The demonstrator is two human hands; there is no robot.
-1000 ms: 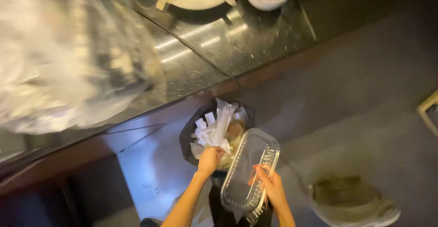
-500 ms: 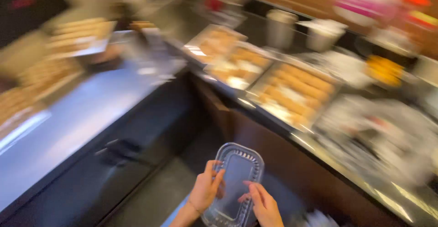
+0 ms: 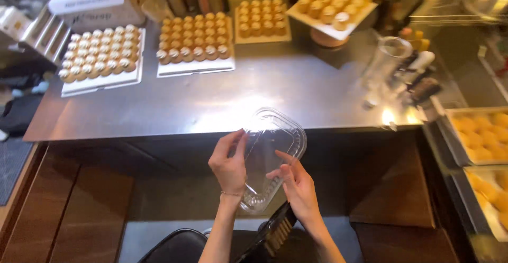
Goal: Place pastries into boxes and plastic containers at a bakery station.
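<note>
Low in the centre of the frame, the left hand (image 3: 228,165) and right hand (image 3: 297,184) are both gripping the clear plastic container (image 3: 271,157), readying it just below the steel counter (image 3: 222,101); setting it down looks like the next need.

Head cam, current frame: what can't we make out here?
- Clear plastic container: empty or not, see-through and glare.
- Left hand and right hand: palm-side grip hidden behind the hands.
- Trays of orange pastries: cut off by right edge.
- Items behind the clear jar: blurred and dim.
</note>
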